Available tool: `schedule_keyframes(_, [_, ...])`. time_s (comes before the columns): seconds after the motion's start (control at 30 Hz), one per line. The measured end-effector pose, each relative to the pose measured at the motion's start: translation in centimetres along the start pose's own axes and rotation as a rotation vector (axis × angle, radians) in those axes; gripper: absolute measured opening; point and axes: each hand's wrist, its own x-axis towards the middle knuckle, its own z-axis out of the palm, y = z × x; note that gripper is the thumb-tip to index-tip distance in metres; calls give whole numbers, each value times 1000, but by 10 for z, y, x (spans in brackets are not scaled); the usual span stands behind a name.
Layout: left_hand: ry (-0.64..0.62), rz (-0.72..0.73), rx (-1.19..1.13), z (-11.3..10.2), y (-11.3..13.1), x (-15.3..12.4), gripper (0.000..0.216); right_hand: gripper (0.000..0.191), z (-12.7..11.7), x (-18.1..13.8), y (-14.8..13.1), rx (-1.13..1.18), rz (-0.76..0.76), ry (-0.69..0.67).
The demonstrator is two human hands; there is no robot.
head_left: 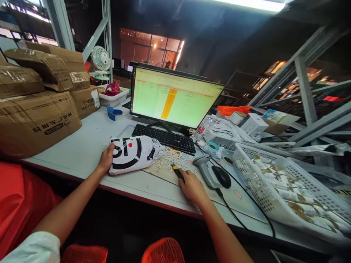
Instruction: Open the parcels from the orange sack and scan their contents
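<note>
My left hand (pixel 106 159) is closed on the left end of a white plastic mailing bag (pixel 134 155) with bold black print and a red dot. The bag looks filled and lies on the desk, its right end crumpled. In my right hand (pixel 192 185) is a black and yellow utility knife (pixel 178 173), held low over the printed desk mat (pixel 164 166) and pointing away from me toward the keyboard. The knife is apart from the bag. My fingers hide its rear part.
Behind the bag stand a black keyboard (pixel 164 138) and a lit monitor (pixel 175 96). To the right lie a grey barcode scanner (pixel 205 171), a black mouse (pixel 221 177) and a white basket (pixel 246 160) of label rolls. Cardboard boxes (pixel 38 124) are stacked at the left, near a blue tape dispenser (pixel 112 114).
</note>
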Motion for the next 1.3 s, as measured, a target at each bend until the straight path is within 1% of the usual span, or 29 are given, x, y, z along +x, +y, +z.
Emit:
schedule_keyframes(0.07, [9, 14, 25, 2, -3, 1, 92, 52, -7, 0, -8, 155, -90, 64])
schedule_keyframes(0.1, [16, 14, 39, 3, -3, 1, 91, 52, -13, 5, -18, 252, -172, 86])
schedule_keyframes(0.17, [40, -5, 69, 3, -4, 1, 90, 51, -30, 19, -51, 423, -374, 112])
schedule_keyframes(0.23, [73, -31, 86, 2, -2, -1, 88, 50, -47, 37, -96, 514, -569, 113])
schedule_keyframes(0.27, [83, -36, 85, 1, -1, -2, 88, 49, -54, 47, -121, 524, -641, 110])
schedule_keyframes(0.33, [84, -29, 61, -1, 1, -5, 90, 48, -64, 65, -167, 498, -729, 70])
schedule_keyframes(0.4, [81, -8, 34, -3, 1, -7, 92, 48, -69, 76, -197, 456, -760, 24])
schedule_keyframes(0.43, [83, 5, 29, -4, 1, -8, 93, 48, -70, 77, -204, 435, -759, 8])
schedule_keyframes(0.47, [89, 19, 29, -5, 0, -8, 93, 49, -70, 77, -204, 413, -749, -5])
schedule_keyframes(0.5, [93, 32, 36, -6, -1, -8, 93, 49, -70, 74, -198, 390, -730, -20])
schedule_keyframes(0.53, [94, 43, 47, -7, -2, -8, 93, 49, -69, 69, -185, 365, -704, -47])
schedule_keyframes(0.6, [90, 52, 77, -7, -4, -6, 93, 48, -66, 56, -146, 319, -638, -133])
schedule_keyframes(0.7, [81, 44, 151, -3, -3, -4, 92, 46, -55, 29, -70, 258, -517, -278])
schedule_keyframes(0.73, [70, 40, 194, -1, -2, -4, 90, 46, -50, 20, -47, 238, -456, -293])
schedule_keyframes(0.77, [56, 35, 259, 2, -1, -4, 88, 47, -45, 10, -27, 227, -388, -270])
schedule_keyframes(0.8, [39, 29, 339, 4, 0, -6, 85, 48, -38, 2, -9, 217, -319, -213])
schedule_keyframes(0.83, [22, 26, 421, 7, 2, -7, 83, 50, -30, -6, 5, 197, -237, -139])
schedule_keyframes(0.9, [-1, 29, 549, 10, 7, -13, 76, 53, -13, -18, 23, 120, -75, 2])
schedule_keyframes(0.97, [-3, 44, 598, 11, 14, -19, 57, 54, 2, -25, 30, 21, 47, 61])
schedule_keyframes(1.0, [8, 87, 605, 11, 20, -23, 45, 54, 6, -26, 30, -13, 76, 66])
schedule_keyframes(1.03, [16, 165, 614, 11, 28, -27, 36, 53, 7, -26, 29, -24, 81, 76])
schedule_keyframes(1.07, [10, 277, 621, 12, 36, -31, 31, 49, 4, -26, 25, -6, 65, 112])
schedule_keyframes(1.1, [-20, 410, 622, 13, 46, -35, 28, 44, -4, -27, 19, 45, 24, 176])
schedule_keyframes(1.17, [-153, 658, 637, 19, 65, -43, 25, 32, -32, -37, -1, 237, -126, 366])
schedule_keyframes(1.2, [-236, 734, 664, 24, 73, -46, 26, 28, -52, -46, -15, 377, -256, 455])
schedule_keyframes(1.23, [-307, 776, 710, 31, 79, -49, 27, 25, -73, -58, -32, 514, -378, 511])
schedule_keyframes(1.3, [-386, 799, 846, 44, 84, -53, 29, 21, -116, -88, -68, 737, -624, 532])
